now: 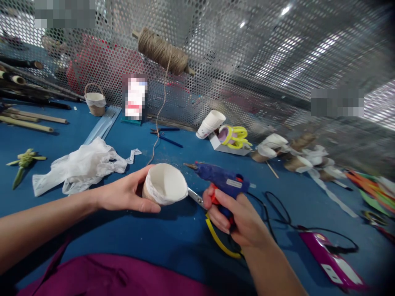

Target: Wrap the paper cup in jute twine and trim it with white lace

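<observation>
My left hand (128, 193) is wrapped round a white paper cup (169, 185), its mouth tilted toward me. Twine covers the lower part of the cup and white lace runs near its rim. In my right hand (234, 213) is a blue glue gun (220, 176), with fingers at its red trigger. The nozzle points left, just beyond the cup's rim and apart from it. Yellow-handled scissors (196, 198) lie on the table between the cup and my right hand, partly hidden. A heap of white lace (89, 164) rests left of the cup.
A twine spool (162, 51) hangs on the perforated metal screen, its strand running down to the table. Behind stand a small twine basket (95, 102), blue pliers (168, 137) and stacked paper cups (211, 123). The glue gun's black cord trails toward a purple power strip (331, 261).
</observation>
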`<state>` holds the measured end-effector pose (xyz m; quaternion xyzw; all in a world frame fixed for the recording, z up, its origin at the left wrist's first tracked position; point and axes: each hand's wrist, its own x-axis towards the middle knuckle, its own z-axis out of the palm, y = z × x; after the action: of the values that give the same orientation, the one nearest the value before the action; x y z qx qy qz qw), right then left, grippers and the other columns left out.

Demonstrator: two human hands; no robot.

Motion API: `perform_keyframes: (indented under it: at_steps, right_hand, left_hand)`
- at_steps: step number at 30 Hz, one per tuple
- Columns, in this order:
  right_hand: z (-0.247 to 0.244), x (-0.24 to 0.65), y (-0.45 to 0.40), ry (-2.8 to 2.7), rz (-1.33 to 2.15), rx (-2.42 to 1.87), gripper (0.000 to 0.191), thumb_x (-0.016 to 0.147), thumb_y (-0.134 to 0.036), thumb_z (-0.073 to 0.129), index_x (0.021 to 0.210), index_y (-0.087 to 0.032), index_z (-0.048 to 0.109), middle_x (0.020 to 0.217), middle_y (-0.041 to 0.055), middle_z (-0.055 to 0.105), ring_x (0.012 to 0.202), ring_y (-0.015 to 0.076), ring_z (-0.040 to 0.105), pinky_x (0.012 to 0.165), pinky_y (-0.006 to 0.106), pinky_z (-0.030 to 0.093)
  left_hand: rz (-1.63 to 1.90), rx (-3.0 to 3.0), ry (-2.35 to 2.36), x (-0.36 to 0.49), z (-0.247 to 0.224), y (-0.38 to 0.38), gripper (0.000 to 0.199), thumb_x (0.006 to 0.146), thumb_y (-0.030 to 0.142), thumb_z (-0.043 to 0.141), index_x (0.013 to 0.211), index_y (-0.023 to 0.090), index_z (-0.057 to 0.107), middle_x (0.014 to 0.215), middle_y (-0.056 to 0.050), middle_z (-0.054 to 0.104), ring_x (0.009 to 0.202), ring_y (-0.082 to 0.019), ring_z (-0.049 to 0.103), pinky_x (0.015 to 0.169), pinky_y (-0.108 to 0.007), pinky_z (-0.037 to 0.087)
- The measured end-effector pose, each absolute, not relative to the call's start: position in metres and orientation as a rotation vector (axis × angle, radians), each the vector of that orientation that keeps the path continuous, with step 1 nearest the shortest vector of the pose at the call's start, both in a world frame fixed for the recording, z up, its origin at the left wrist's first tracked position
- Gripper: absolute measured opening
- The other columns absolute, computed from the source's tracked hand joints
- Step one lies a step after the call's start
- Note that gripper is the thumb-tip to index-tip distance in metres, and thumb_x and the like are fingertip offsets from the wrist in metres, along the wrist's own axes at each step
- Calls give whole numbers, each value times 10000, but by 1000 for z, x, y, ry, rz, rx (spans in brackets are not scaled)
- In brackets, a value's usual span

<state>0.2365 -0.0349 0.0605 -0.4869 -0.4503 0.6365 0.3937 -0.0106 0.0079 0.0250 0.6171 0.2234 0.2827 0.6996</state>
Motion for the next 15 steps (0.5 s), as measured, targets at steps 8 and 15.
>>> perform_keyframes:
  at_steps: [8, 15]
  right_hand:
    - [49, 231, -33, -1006, 1832, -1126, 322, 740, -425, 654, 617, -129, 620, 346, -87, 364, 267, 6, 226, 282, 137, 170]
    - [53, 235, -36, -1073, 1859, -1147, 328, 730, -433, 663, 609, -129, 636, 343, -80, 361, 273, 6, 215, 272, 136, 169]
  left_hand:
    - [585, 1247, 415, -9, 31, 4, 675, 673, 187, 718, 1255, 190, 375, 953, -40, 561, 839, -148, 537, 748, -267, 436]
    - [594, 1236, 384, -8, 32, 5, 682, 681, 168, 712, 1274, 192, 375, 1032, -54, 555, 903, -157, 536, 794, -275, 425]
